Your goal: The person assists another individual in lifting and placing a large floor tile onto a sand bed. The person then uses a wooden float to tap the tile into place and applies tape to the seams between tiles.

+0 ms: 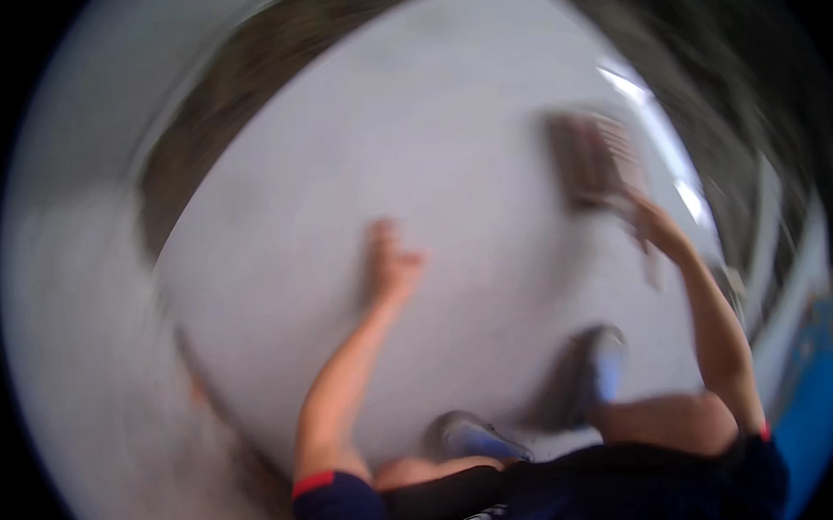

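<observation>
My left hand (396, 269) hovers over or rests on the pale surface (466, 118) left of centre. Its thumb stands apart from the fingers, and I see nothing in it. On the right, my right hand (650, 220) is closed at the near edge of a wide brown thing with light stripes (605, 154). A thin tan piece, perhaps its handle, sticks out below the hand. Motion blur hides the thing's exact kind and the single fingers. A dark shadow lies on the surface beside it.
My two feet stand at the near edge, the left shoe (480, 436) and the right shoe (607, 363), both with bluish socks. Bright reflections (625, 85) run along the right side. Dark brown ground (206, 120) borders the surface. A blue area (827, 400) lies at the far right.
</observation>
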`<state>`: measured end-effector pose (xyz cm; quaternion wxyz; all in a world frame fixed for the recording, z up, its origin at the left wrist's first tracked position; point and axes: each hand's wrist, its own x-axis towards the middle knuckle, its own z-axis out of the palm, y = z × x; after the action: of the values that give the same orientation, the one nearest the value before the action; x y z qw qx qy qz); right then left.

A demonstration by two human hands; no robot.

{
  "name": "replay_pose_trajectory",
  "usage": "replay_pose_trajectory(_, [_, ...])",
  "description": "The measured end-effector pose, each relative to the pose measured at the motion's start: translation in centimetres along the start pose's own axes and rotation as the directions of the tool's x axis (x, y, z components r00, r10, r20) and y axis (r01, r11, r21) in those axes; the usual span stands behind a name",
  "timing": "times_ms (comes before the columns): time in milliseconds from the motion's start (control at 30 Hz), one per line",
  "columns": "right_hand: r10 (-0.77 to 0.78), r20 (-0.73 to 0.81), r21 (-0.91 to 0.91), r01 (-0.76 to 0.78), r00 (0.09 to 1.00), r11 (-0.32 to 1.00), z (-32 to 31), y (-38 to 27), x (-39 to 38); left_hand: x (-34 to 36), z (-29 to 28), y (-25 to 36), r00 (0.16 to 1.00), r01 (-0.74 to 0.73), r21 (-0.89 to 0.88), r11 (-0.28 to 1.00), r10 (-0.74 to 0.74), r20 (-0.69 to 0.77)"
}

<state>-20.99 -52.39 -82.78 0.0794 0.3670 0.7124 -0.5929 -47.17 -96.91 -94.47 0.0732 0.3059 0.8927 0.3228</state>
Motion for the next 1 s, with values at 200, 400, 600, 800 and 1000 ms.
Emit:
replay_pose_trajectory(200, [0.371,0.032,-0.064,-0.368,0.928,0.927,-1.8,8.0,2.9,-16.8,-13.6,7.0,0.887,0.461,-0.213,0.861,-0.438,0.148])
replay_pose_trajectory(400, [0.455,-0.016,-0.359,-0.429,0.891,0.829,-0.9,1.9,9.6,-40.4,-8.8,12.0,0.151,0.785,-0.465,0.41,-0.854,-0.497])
replay_pose_trajectory(600, [0.459,-0.024,-0.437,-0.423,0.888,0.794,-1.5,1.8,13.3,-52.5,-7.9,18.6,-0.073,0.931,-0.364,0.014,-0.972,-0.224])
replay_pose_trajectory(800, [0.324,0.06,-0.354,-0.283,0.944,0.891,-1.6,2.8,17.5,-48.3,-27.5,19.1,0.175,0.882,-0.081,0.465,-0.482,-0.859])
replay_pose_trajectory(1000, [0.044,0.076,-0.335,-0.016,0.996,0.942,3.2,2.4,9.2,-79.7,-37.5,15.0,-0.671,0.699,-0.682,0.215,-0.13,-0.73])
